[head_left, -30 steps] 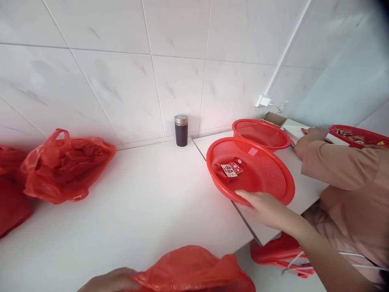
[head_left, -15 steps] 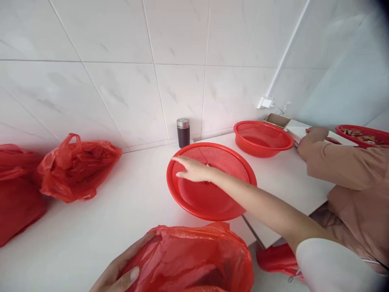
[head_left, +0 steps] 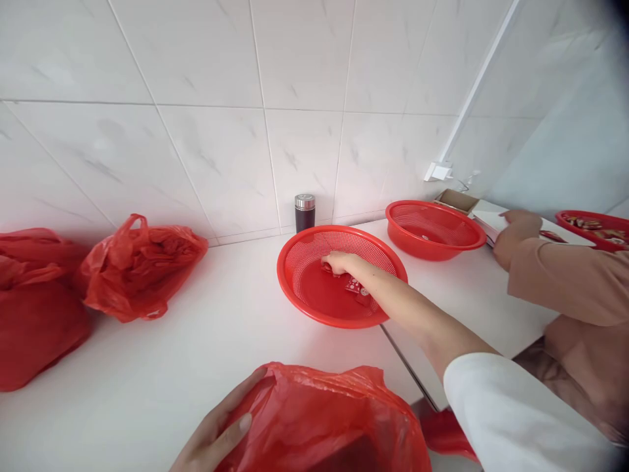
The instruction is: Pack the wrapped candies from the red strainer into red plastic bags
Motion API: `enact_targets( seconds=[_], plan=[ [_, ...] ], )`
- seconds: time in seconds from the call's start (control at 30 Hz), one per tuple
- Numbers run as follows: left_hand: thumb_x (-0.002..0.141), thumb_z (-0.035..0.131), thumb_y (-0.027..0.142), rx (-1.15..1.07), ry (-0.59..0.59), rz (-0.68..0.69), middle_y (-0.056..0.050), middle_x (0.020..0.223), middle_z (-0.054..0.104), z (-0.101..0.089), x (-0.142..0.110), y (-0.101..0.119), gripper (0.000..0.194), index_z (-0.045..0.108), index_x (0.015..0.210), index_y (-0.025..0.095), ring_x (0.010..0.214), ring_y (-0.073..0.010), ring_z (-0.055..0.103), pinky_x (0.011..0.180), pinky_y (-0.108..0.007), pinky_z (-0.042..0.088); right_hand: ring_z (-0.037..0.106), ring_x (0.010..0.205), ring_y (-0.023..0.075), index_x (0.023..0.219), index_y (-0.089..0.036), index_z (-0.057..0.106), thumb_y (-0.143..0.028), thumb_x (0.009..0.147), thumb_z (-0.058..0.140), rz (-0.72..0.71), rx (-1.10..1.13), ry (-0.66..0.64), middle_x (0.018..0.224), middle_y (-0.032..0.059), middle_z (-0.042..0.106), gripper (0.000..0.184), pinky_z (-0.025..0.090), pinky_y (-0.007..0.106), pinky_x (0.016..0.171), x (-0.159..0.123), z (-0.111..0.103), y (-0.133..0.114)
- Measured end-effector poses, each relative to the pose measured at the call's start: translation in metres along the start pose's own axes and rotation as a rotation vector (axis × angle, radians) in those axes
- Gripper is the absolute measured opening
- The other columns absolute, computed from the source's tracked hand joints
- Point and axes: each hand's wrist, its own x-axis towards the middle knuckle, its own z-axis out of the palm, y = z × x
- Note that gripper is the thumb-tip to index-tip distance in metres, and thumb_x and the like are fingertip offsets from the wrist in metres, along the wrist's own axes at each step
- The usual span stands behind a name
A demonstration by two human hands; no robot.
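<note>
At the bottom of the view my left hand point(head_left: 221, 423) grips the left rim of a red plastic bag point(head_left: 329, 406), thumb outside and fingers behind the film. The bag's mouth gapes upward, with something darker red low inside it. My right hand point(head_left: 338, 262) reaches down into a red perforated plastic basket point(head_left: 302, 308), fingers curled on a small red packet point(head_left: 326, 266). Beside that hand, on the basket floor, lie a few more small red-and-white packets point(head_left: 352, 285). My forearm crosses over the basket's right rim.
Two filled red bags point(head_left: 142, 269) stand at the left. A dark tumbler point(head_left: 305, 215) is behind the basket by the tiled wall. A second red basket point(head_left: 427, 252) sits farther right. Beyond it, a co-worker's arm point(head_left: 550, 269) reaches over a white box and another basket point(head_left: 597, 229).
The basket has been pulled left, off the right-hand table part. My right hand has left its rim and dipped inside onto a packet. The bag has risen into view with its mouth wider.
</note>
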Motion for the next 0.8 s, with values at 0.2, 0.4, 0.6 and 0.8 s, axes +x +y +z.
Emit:
enact_targets(
  seconds=[0.2,0.4,0.6,0.8],
  plan=[
    [0.083,0.061,0.048,-0.132,0.066,0.01,0.001,0.148,0.046,0.001,0.014,0.007,0.055,0.053,0.135,0.033,0.136,-0.0262,0.042,0.109,-0.039,0.039,0.062,0.09,0.0179,0.118,-0.018,0.056,-0.023,0.09,0.059,-0.084,0.093,0.069,0.111,0.0073,0.061,0.029,0.054,0.033,0.076,0.001,-0.022,0.003],
    [0.083,0.064,0.043,-0.224,0.018,0.013,-0.001,0.147,0.048,0.002,0.029,0.01,0.054,0.054,0.134,0.032,0.133,-0.0258,0.046,0.104,-0.033,0.044,0.062,0.092,0.0131,0.129,-0.028,0.044,-0.017,0.087,0.057,-0.491,0.343,0.198,0.119,0.0026,0.057,0.045,0.05,0.024,0.078,-0.062,-0.04,-0.034],
    [0.081,0.066,0.037,-0.252,-0.028,0.014,-0.008,0.148,0.046,0.005,0.036,0.005,0.069,0.041,0.144,0.027,0.126,-0.0306,0.053,0.095,-0.036,0.05,0.059,0.1,0.0136,0.119,-0.028,0.053,-0.004,0.084,0.051,-0.936,0.202,-0.091,0.121,-0.0003,0.059,0.043,0.048,0.023,0.081,-0.149,0.016,-0.096],
    [0.081,0.062,0.03,-0.171,0.033,0.053,-0.007,0.15,0.043,0.002,0.035,0.001,0.069,0.037,0.146,0.029,0.125,-0.0299,0.053,0.094,-0.035,0.05,0.054,0.111,0.0289,0.131,-0.027,0.05,-0.008,0.087,0.047,-0.649,-0.2,0.056,0.13,0.012,0.05,0.048,0.049,0.04,0.082,-0.132,0.112,-0.102]
  ],
)
